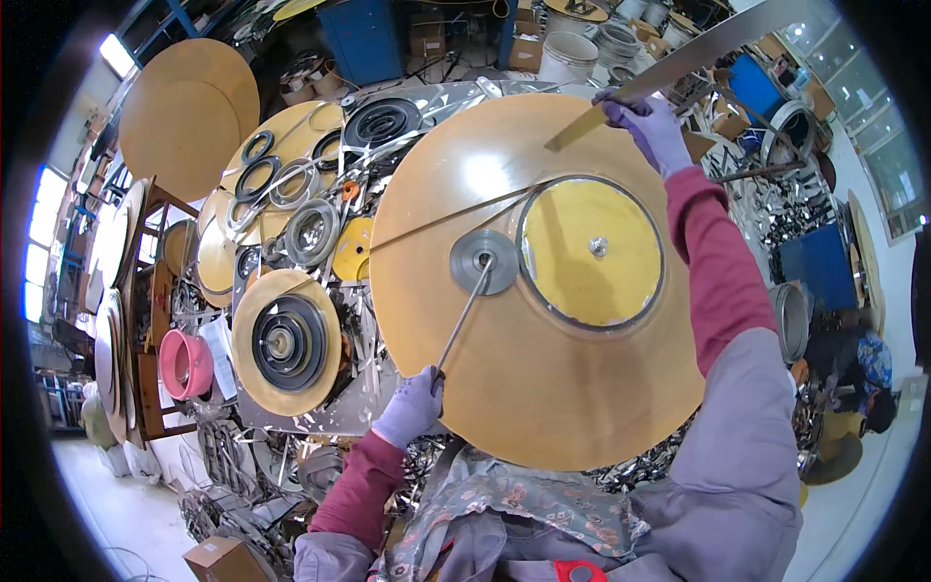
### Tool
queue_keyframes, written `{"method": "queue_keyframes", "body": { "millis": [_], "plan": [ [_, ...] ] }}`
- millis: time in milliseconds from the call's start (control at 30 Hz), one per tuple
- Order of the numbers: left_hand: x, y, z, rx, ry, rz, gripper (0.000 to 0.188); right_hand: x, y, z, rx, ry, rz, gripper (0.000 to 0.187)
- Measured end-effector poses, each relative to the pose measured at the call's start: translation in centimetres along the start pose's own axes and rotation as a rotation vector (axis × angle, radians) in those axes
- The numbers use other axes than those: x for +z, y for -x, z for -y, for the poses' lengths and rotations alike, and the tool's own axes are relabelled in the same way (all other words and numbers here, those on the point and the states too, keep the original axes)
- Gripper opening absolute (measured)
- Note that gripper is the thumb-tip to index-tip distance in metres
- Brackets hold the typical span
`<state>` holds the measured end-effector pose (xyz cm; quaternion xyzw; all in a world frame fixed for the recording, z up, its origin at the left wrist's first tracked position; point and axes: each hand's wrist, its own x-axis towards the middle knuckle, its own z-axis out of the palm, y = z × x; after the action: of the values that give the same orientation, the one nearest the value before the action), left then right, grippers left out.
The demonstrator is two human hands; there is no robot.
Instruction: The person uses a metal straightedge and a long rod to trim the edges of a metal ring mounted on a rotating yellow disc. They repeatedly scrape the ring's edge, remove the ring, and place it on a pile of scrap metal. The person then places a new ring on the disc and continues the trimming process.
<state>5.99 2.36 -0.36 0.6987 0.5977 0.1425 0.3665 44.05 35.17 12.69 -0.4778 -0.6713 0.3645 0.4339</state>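
Note:
My left hand, in a lilac glove, is closed around a thin metal rod. The rod's far end meets the centre of a small grey disc on a large tan round board. Up at the far right, my right hand, gloved too, grips a long flat metal strip. One end of the strip lies over the board's far part and the other rises to the upper right. Beside the grey disc sits a yellow disc with a dark rim and a central knob. A narrow band stretches across the board's left side.
Left of the board, a metal table holds a smaller tan disc with stacked dark rings, several loose rings and metal strips. A pink basin stands farther left. Metal scrap is heaped at the right; a person is beyond it.

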Motion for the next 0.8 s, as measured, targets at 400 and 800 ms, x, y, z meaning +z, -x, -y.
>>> {"method": "queue_keyframes", "body": {
  "millis": [400,800],
  "plan": [
    [-5.9,-4.7,1.8,-0.087,0.022,0.148,0.016,-11.9,4.0,-9.3,0.294,0.182,-0.332,0.033],
    [-3.9,-1.7,3.5,-0.021,-0.005,0.14,0.014,-7.9,26.2,-9.6,0.375,0.406,-0.587,0.047]
  ]
}}
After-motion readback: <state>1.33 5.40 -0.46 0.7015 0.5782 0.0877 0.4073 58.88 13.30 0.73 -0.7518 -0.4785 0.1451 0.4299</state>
